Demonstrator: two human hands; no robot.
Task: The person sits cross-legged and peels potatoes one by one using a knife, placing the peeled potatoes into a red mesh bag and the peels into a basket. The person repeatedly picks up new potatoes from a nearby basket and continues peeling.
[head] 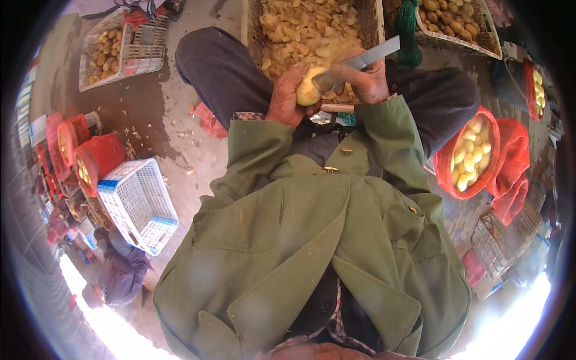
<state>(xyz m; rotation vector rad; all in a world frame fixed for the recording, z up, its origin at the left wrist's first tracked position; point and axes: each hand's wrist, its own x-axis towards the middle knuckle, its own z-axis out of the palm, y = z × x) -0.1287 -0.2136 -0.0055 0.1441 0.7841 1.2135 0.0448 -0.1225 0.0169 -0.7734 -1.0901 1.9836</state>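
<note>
My left hand grips a mostly pale potato with some brownish skin or marks on it. A flat metal peeling blade is held in my right hand, and its near end lies against the potato's right side. The far end of the blade points up and to the right. Both hands are above the near edge of a plastic crate heaped with potato peelings, between my knees.
A crate of unpeeled potatoes stands at upper right beside green netting. To my right sits a red mesh sack of peeled potatoes. On my left are a white crate, red sacks, another potato crate and a person.
</note>
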